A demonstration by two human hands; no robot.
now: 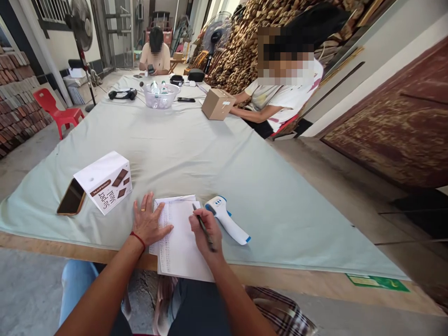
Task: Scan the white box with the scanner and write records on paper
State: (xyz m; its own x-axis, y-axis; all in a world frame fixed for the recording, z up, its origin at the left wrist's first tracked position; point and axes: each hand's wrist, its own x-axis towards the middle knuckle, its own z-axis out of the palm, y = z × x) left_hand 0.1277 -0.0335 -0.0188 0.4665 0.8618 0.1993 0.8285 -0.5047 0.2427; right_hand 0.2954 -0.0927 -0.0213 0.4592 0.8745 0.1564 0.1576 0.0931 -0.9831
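My right hand point(207, 231) is closed around a dark pen point(204, 227), its tip over a sheet of paper point(180, 242). Small marks run down the left side of the sheet, too small to read. Spread flat, my left hand point(150, 221) rests across the paper's left edge, a ring and a red wrist cord on it. Just right of my right hand lies a white and blue infrared thermometer point(227, 219). Beyond my left hand stands a white "Super Meal" box point(108, 184), with a phone point(72, 197) partly behind it.
A pale cloth point(168, 149) covers the table. Farther back are a clear plastic basin point(161, 97) with bottles, a headset-like black device point(122, 94) and a dark phone point(186, 99). At the right, a person holds a cardboard box point(217, 104); another person sits at the far end.
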